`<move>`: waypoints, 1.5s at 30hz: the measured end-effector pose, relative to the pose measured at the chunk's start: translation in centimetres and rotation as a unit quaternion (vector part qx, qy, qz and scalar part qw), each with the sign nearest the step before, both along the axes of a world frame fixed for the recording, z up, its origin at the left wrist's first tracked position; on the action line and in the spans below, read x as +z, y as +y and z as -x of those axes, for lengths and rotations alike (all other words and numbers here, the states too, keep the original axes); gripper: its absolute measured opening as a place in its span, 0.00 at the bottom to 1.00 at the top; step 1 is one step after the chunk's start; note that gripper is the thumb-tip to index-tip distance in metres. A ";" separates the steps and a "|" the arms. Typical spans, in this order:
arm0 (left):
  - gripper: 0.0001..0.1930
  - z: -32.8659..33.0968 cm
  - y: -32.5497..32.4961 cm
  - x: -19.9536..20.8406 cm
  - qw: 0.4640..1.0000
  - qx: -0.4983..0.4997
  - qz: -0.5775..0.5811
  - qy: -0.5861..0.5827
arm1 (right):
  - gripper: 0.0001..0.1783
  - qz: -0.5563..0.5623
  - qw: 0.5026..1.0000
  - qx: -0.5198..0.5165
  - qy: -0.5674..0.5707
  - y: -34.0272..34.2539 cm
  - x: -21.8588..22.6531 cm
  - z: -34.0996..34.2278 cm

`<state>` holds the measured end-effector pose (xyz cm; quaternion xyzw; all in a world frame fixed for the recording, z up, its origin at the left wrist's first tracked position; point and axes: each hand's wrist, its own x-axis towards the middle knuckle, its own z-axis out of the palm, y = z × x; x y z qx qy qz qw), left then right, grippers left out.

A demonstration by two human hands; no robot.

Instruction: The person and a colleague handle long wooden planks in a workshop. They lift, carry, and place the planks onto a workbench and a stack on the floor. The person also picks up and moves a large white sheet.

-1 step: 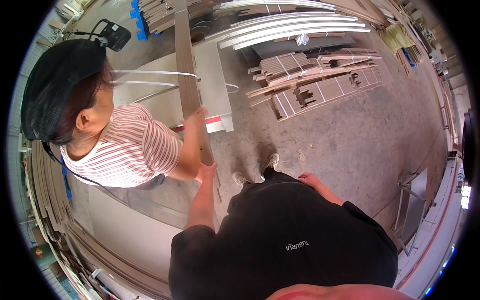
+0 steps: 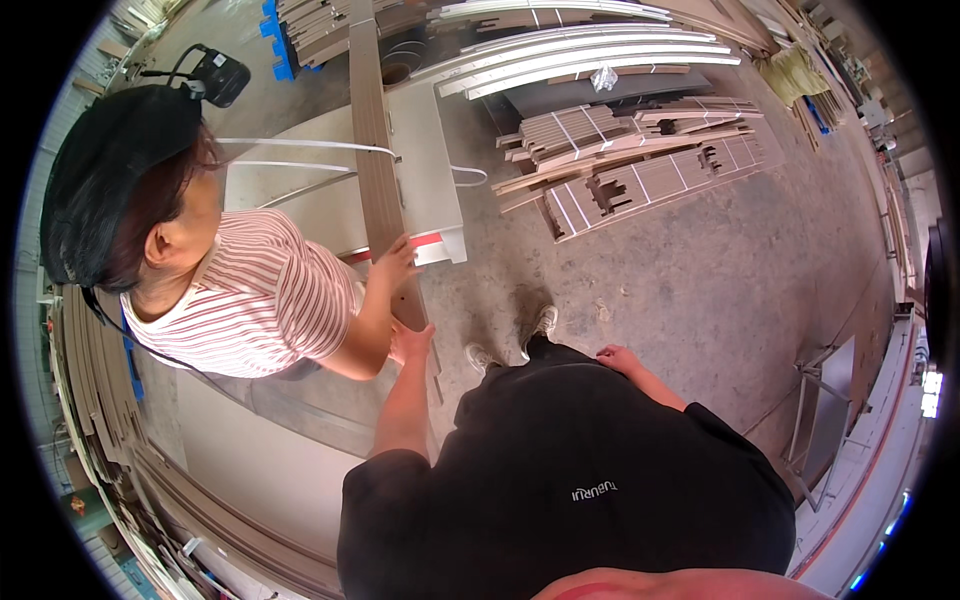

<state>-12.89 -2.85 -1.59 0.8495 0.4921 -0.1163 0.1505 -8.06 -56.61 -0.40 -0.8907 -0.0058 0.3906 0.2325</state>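
A long brown wood-grain board or stack of boards (image 2: 374, 120) runs from the far side toward me, left of my body. My left hand (image 2: 410, 343) is closed around its near end, thumb along the right edge. Two thin white straps (image 2: 290, 145) reach across from the left; the farther one passes over the board, and a strap loop sticks out on its right. A co-worker's hand (image 2: 397, 262) is at the board just beyond mine. My right hand (image 2: 620, 359) hangs beside my body with loosely bent fingers, holding nothing visible.
The co-worker (image 2: 250, 280), in a striped shirt and dark cap, stands close on the left. A pale table (image 2: 430, 150) supports the board. Strapped brown panels (image 2: 650, 185) and white strips (image 2: 600, 58) lie beyond on the floor. A metal-framed stand (image 2: 820, 420) is at right.
The co-worker's hand has moved down and toward me along the board, and the co-worker's head and arm have shifted slightly left. My own hands have stayed in place.
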 end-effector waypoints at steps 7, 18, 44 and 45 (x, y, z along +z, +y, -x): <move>0.68 -1.7 1.0 0.1 0.999 -0.005 0.016 -0.028 | 0.22 -0.008 1.000 -0.019 0.004 0.3 0.0 0.3; 0.68 -6.6 1.9 1.5 1.000 0.002 0.006 0.001 | 0.24 0.006 1.000 -0.021 0.007 -1.9 -1.9 0.6; 0.64 -6.3 2.7 0.8 1.000 -0.003 -0.012 -0.024 | 0.22 -0.043 0.993 -0.083 -0.074 6.7 1.2 -3.5; 0.64 -6.4 2.7 1.1 1.000 -0.005 -0.009 -0.023 | 0.22 -0.055 0.991 -0.113 -0.049 7.5 2.1 -4.2</move>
